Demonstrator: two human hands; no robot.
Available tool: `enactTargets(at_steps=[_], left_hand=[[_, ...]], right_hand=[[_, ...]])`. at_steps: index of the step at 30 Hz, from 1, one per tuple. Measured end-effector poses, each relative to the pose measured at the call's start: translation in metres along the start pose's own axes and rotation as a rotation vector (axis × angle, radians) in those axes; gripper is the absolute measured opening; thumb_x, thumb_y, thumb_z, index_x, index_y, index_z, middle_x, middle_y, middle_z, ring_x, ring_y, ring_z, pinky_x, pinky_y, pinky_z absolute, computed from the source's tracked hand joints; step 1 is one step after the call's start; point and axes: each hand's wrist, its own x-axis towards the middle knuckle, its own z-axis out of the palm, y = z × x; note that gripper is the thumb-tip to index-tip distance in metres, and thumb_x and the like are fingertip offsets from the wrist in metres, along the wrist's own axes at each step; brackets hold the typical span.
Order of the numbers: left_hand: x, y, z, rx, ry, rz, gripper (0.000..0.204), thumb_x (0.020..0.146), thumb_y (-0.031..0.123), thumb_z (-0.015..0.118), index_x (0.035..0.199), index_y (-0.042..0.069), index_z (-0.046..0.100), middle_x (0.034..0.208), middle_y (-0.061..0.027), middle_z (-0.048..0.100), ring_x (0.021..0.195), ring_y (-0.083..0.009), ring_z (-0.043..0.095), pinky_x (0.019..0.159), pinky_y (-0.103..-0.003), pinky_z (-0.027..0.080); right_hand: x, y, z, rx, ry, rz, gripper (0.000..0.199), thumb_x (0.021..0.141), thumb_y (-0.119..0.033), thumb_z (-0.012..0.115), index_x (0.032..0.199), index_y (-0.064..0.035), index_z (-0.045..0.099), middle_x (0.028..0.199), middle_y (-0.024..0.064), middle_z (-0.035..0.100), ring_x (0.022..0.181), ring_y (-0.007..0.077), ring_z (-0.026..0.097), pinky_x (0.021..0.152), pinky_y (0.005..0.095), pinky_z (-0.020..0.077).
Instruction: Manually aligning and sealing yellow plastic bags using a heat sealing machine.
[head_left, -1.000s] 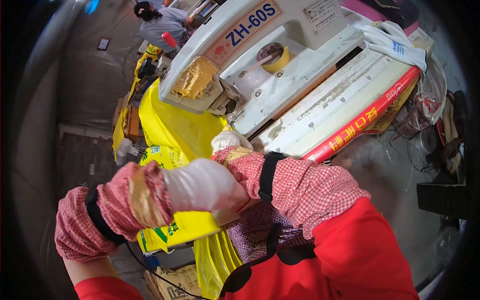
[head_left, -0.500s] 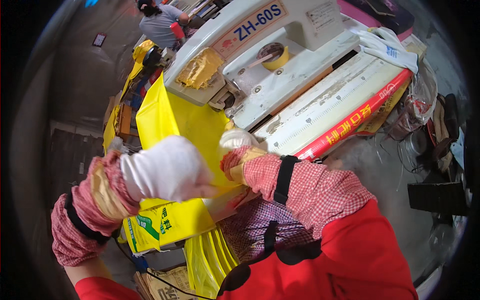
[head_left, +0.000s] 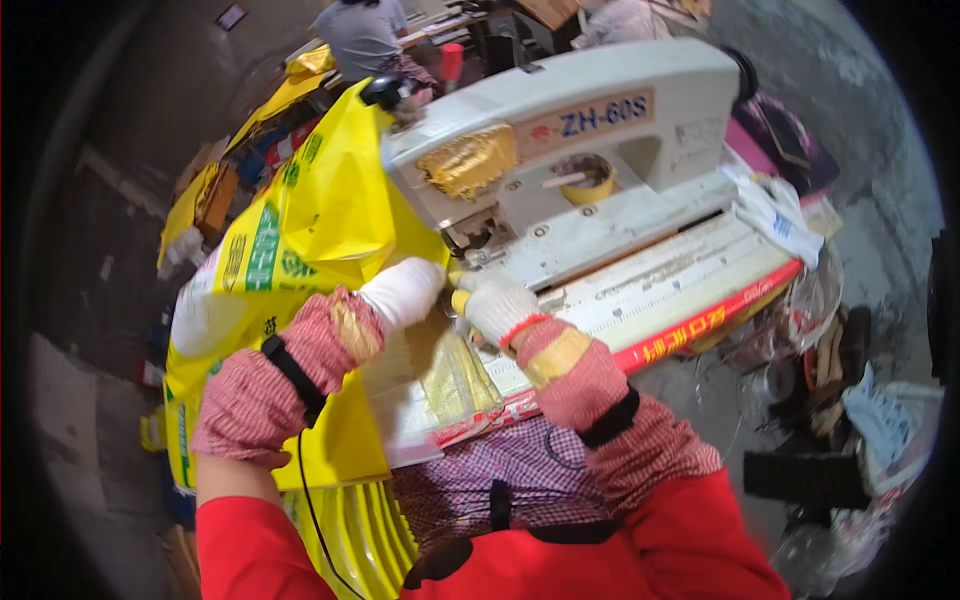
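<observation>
Sewing workshop: long-armed white metal sewing machine, big printed yellow plastic sack at its head, grey-shirted co-worker behind, littered grey floor.

My left hand and right hand, both gloved, close together at the sewing machine.
My left lies against the large yellow bag; my right is just beside it, its grip unclear. A tape roll sits under the machine's arm, a white glove near the right end.
</observation>
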Motion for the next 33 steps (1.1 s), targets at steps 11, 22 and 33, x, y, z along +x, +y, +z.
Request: enactTargets(at_steps=[11, 22, 33], left_hand=[[-0.204, 0.027, -0.064, 0.042, 0.062, 0.016, 0.005, 0.071, 0.017, 0.057, 0.074, 0.013, 0.058, 0.065, -0.0078, 0.058, 0.065, -0.0259, 0.061, 0.064, -0.040, 0.050], [-0.327, -0.064, -0.019, -0.225, 0.650, -0.480, 0.066, 0.070, 0.013, 0.072, 0.128, 0.005, 0.042, 0.125, -0.0161, 0.049, 0.104, -0.0342, 0.054, 0.088, -0.035, 0.044], [-0.315, -0.209, -0.015, 0.299, 0.724, -0.915, 0.014, 0.083, 0.013, 0.047, 0.086, 0.005, 0.058, 0.073, -0.0188, 0.059, 0.068, -0.0368, 0.058, 0.061, -0.044, 0.046]], right_hand=[[0.035, -0.042, 0.050, -0.983, 0.195, -0.175, 0.030, 0.082, -0.019, 0.052, 0.107, -0.0040, 0.058, 0.094, 0.0181, 0.062, 0.090, 0.0299, 0.062, 0.077, 0.0379, 0.0499], [-0.047, -0.087, 0.058, 0.152, 0.050, -0.732, 0.018, 0.083, -0.013, 0.060, 0.096, -0.0005, 0.061, 0.082, 0.0075, 0.061, 0.075, 0.0206, 0.058, 0.066, 0.0305, 0.0460], [-0.061, -0.037, 0.009, 0.443, 0.316, -0.575, 0.028, 0.085, -0.007, 0.058, 0.112, 0.0021, 0.055, 0.098, 0.0077, 0.062, 0.087, 0.0138, 0.056, 0.075, 0.0252, 0.0455]])
